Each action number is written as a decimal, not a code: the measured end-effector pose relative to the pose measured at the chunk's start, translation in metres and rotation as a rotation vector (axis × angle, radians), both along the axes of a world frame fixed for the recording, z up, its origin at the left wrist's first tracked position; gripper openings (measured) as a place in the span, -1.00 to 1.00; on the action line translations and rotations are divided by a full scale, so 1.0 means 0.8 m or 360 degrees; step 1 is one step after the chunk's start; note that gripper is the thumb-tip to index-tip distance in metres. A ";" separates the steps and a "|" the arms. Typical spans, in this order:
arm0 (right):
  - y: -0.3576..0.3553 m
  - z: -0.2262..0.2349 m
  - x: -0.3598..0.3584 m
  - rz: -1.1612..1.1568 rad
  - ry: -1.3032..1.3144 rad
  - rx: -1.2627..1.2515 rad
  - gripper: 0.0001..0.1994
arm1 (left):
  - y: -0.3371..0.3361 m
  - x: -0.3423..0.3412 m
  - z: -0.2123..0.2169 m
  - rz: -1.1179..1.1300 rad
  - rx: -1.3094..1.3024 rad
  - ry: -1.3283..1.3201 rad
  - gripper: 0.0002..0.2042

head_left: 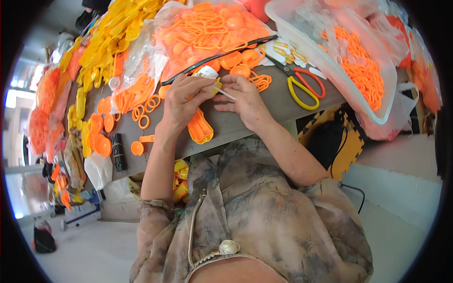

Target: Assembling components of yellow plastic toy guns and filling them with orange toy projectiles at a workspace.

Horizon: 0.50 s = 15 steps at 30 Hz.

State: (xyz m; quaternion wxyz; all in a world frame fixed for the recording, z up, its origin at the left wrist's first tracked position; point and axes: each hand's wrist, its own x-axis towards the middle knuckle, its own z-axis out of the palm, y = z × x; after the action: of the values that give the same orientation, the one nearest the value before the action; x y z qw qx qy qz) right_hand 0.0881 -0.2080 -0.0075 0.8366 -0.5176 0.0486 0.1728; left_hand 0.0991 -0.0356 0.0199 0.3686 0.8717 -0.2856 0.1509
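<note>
Both hands meet over the grey table's near part. My left hand [186, 98] is closed in a pinch at a small yellow piece [218, 85], whose exact kind I cannot make out. A thin white strip [225, 94] runs from that piece toward my right palm. My right hand [244, 101] has its fingers curled around the strip, the index fingertip close to the yellow piece. Just beyond the fingertips sits a rounded white part [206, 71]. Below my left wrist lies an orange ribbed tray-like piece [200, 127].
Red-and-yellow-handled scissors [304, 89] lie right. A translucent bin [388, 106] holds orange chain-like parts [358, 66]. Yellow parts [106, 37] heap at the back left; bagged orange parts [203, 26] pile ahead. Orange rings [144, 121] and a black bundle [119, 152] lie left.
</note>
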 end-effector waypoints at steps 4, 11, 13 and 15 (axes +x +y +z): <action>0.008 -0.011 -0.005 -0.0020 0.0003 0.0234 -0.74 | -0.001 -0.003 0.001 0.0067 -0.0034 0.0067 -0.73; 0.012 -0.022 -0.015 -0.0089 -0.0031 0.0498 -0.75 | -0.001 -0.003 0.005 0.0147 -0.0002 0.0180 -0.72; 0.012 -0.018 -0.018 -0.0089 -0.0026 0.0528 -0.74 | 0.000 -0.003 0.004 0.0205 -0.0106 0.0314 -0.73; 0.013 -0.015 -0.020 -0.0089 -0.0021 0.0558 -0.73 | 0.005 -0.001 -0.001 0.0178 -0.0119 0.0321 -0.75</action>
State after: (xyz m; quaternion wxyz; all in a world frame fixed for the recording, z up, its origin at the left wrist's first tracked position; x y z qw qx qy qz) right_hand 0.0720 -0.1979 -0.0198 0.9189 -0.3633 0.0267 0.1517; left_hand 0.0983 -0.0314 0.0194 0.4188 0.8826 -0.1922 0.0935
